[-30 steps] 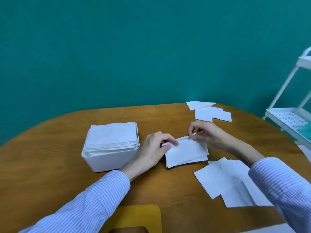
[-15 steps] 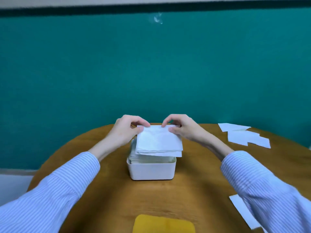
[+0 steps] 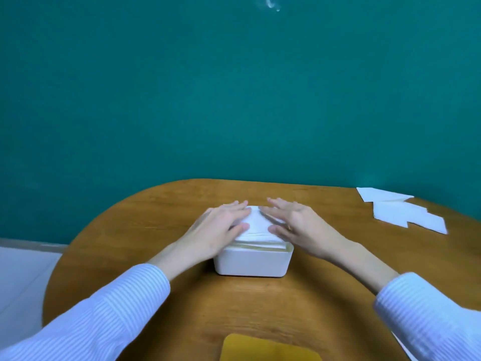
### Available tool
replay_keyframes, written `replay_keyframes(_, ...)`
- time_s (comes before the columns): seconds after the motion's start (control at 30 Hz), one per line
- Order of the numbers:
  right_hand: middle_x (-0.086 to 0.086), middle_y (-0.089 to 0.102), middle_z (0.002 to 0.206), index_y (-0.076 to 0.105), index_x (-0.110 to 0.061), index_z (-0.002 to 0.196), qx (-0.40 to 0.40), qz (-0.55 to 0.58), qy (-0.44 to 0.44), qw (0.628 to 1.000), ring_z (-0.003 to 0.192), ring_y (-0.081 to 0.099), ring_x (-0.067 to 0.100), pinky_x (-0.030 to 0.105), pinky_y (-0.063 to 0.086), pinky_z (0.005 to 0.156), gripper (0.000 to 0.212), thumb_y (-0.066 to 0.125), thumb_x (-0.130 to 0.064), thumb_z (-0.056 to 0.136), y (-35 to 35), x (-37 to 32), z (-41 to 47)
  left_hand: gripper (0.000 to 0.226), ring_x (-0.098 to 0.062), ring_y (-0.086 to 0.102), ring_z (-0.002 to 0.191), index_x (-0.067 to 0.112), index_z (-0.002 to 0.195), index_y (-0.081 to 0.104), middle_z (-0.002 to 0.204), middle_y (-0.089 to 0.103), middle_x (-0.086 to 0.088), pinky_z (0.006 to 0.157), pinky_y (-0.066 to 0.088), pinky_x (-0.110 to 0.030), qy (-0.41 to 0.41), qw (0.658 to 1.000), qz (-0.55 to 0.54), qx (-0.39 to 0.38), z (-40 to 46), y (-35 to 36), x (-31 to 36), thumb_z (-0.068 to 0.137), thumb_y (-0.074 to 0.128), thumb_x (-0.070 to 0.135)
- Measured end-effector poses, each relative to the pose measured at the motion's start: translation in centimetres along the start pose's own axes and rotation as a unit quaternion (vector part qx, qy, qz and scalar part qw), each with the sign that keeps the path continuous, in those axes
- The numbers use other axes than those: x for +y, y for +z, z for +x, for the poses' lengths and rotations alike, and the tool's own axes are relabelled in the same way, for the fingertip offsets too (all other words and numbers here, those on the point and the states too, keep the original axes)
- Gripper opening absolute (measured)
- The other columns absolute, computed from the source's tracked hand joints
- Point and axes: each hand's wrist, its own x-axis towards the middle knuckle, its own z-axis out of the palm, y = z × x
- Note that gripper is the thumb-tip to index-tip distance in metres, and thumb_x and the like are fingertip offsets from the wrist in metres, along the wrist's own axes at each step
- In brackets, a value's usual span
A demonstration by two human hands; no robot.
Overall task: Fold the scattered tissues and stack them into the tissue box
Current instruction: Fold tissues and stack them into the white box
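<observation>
Fingers straight and spread wide, both my hands lie flat on the stack of folded tissues (image 3: pixel 256 226): my left hand (image 3: pixel 221 225) covers its left side, my right hand (image 3: pixel 299 225) its right, and neither curls round anything. That stack fills the white tissue box (image 3: pixel 253 263) and rises above its rim. The box stands near the far middle of a round wooden table (image 3: pixel 135 230). Loose tissues (image 3: pixel 400 211) lie well apart at the table's far right edge. A yellow thing (image 3: pixel 268 350) shows at the near edge, cut off by the frame. Behind the table stands a plain teal wall (image 3: pixel 208 100); pale floor (image 3: pixel 23 272) shows at the lower left. My striped sleeves (image 3: pixel 104 313) reach in from both sides.
</observation>
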Motion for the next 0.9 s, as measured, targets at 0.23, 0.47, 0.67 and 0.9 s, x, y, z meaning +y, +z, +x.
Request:
replay_keyframes(0.23,-0.005,0.008,0.165,0.012,-0.031,0.157,-0.137,-0.071,0.037,0.987,0.152,0.006,0.012,0.04,0.001,0.122,0.053,0.028,-0.04,0.107,1.4,-0.9,0.4,0.052,-0.006,0.008,0.153,0.026,0.158,0.024,0.167,0.01,0.009,0.121,0.024,-0.041,-0.044,0.99,0.046,-0.126,0.8,1.7,-0.7,0.108,0.034,0.037)
replay_keyframes(0.47,-0.008,0.014,0.164,0.02,-0.032,0.155,-0.139,-0.094,0.053,0.984,0.151,0.014,0.014,0.046,0.006,0.122,0.052,0.035,-0.038,0.106,1.9,-1.0,1.1,0.048,-0.017,0.014,0.154,0.025,0.154,0.029,0.168,0.012,0.006,0.12,0.026,-0.045,-0.059,0.979,0.097,-0.17,1.8,1.8,-0.3,0.108,0.034,0.038)
replay_keyframes(0.67,-0.004,0.015,0.165,0.021,-0.033,0.155,-0.099,-0.024,0.05,0.994,0.152,0.008,0.016,0.045,0.004,0.121,0.054,0.037,-0.042,0.105,1.0,-0.6,-0.3,0.051,-0.019,0.009,0.154,0.016,0.157,0.02,0.168,0.012,-0.002,0.12,0.016,-0.037,-0.041,0.959,0.248,-0.132,1.6,0.6,2.6,0.11,0.025,0.034)
replay_keyframes(0.9,-0.006,0.019,0.163,0.028,-0.039,0.152,0.034,-0.042,0.055,0.997,0.151,0.013,0.011,0.035,0.012,0.121,0.053,0.041,-0.048,0.101,-1.6,1.5,-8.4,0.057,-0.015,-0.001,0.155,0.027,0.16,0.012,0.169,0.002,0.0,0.122,0.009,-0.033,0.038,0.982,0.182,0.022,1.2,3.0,8.6,0.108,0.022,0.047)
